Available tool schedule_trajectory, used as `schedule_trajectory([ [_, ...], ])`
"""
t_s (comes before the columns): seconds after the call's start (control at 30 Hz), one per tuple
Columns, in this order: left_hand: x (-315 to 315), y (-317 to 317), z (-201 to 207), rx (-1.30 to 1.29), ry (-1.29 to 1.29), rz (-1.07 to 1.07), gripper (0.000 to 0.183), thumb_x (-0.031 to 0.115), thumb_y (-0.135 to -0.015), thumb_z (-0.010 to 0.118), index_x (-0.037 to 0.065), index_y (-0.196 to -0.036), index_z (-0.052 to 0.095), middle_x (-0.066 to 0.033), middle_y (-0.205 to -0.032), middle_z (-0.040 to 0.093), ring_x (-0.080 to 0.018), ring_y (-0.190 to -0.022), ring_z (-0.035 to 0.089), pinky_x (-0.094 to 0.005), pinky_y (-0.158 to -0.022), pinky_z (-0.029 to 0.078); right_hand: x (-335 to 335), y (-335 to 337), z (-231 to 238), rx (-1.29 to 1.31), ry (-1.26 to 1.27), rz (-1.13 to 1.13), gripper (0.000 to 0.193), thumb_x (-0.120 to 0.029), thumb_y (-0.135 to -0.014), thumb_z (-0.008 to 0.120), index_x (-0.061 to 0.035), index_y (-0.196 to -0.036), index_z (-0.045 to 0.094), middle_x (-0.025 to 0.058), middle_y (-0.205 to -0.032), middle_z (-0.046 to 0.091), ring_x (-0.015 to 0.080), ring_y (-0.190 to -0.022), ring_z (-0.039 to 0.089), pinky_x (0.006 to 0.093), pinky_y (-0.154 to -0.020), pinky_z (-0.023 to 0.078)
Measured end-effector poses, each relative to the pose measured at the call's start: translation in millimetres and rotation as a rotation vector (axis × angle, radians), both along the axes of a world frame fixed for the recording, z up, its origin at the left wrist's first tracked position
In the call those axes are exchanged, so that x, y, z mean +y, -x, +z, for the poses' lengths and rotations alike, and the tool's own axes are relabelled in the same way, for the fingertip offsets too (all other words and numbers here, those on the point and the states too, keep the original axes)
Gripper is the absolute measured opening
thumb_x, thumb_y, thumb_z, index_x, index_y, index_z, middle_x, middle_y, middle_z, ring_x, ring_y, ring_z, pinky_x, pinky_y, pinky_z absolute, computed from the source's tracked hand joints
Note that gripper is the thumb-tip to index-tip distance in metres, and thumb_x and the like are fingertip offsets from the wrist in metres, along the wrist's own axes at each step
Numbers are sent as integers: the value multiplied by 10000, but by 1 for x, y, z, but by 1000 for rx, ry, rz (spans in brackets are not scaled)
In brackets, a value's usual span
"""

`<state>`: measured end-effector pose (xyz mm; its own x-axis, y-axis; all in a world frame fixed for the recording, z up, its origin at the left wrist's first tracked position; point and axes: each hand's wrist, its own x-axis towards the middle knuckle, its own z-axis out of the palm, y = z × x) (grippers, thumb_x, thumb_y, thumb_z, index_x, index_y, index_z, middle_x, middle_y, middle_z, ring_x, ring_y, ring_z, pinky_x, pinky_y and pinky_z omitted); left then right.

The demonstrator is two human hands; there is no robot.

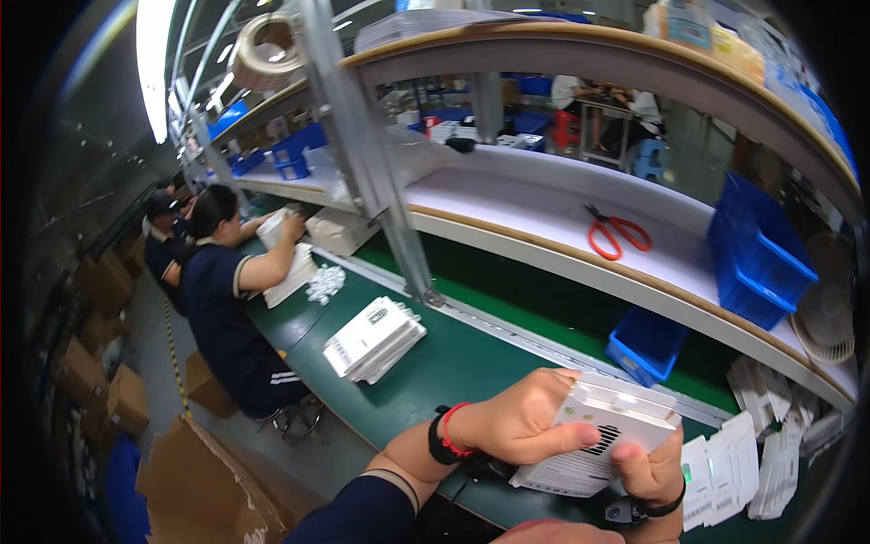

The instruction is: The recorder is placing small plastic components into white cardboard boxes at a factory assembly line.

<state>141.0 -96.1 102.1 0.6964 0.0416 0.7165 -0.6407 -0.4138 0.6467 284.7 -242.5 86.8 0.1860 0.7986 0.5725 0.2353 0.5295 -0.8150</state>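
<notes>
We hold a flat white cardboard box with black printing (566,467) tilted between both hands, over the near right part of the dark green surface (430,385); we cannot tell whether its lower edge touches down. The fingers of our left hand (530,422) grasp its left side, the thumb across the printed face. Our right hand (652,467) grips the right edge, thumb pressed on the face, its other fingers mostly hidden behind.

Just right of our hands we see flattened white cartons (720,471). Farther left, a stack of white boxes (376,340) lies on the surface, and beyond it a heap of small white pieces (324,284) near a co-worker in a dark navy shirt (222,299). Beyond our hands sits an open blue plastic bin (648,344); above it, red-handled scissors (619,239) lie on a long white shelf (507,186).
</notes>
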Motion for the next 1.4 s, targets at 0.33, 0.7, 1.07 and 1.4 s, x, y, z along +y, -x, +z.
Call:
schedule_trajectory([
  [0.33, -7, 1, -3, -89, 250, 116, 281, 187, -937, 569, -84, -914, 642, -184, -846, 662, -181, -677, 622, -299, -613, 479, -10, -16, 3, -524, 228, 90, 281, -84, -849, 626, 27, -1107, 641, 162, -1034, 671, 277, -959, 634, 362, -862, 465],
  [0.7, 2, -20, -19, -105, 136, 139, 489, 340, -914, 615, -29, -598, 561, -168, -518, 497, -245, -414, 442, -355, -422, 338, -12, -28, -25, -254, 112, -340, 256, -195, -888, 635, 58, -896, 677, 147, -783, 670, 237, -679, 620, 356, -595, 469],
  [1.07, 17, -11, -20, 15, -275, 621, 320, 335, -832, 667, 19, -856, 623, -108, -759, 585, -301, -679, 571, -403, -642, 434, -16, -29, 7, -41, 305, -549, 328, -171, -963, 504, 116, -1102, 579, 126, -878, 662, 179, -757, 599, 295, -652, 478],
  [1.4, -1, -37, -25, -142, -294, 632, 957, 169, -647, 807, -58, -1417, 287, -274, -1382, 409, -423, -1251, 445, -450, -1033, 372, 23, -1, 1, -311, 40, -627, 155, -95, -780, 714, 42, -835, 669, 139, -711, 652, 206, -633, 627, 309, -602, 470],
])
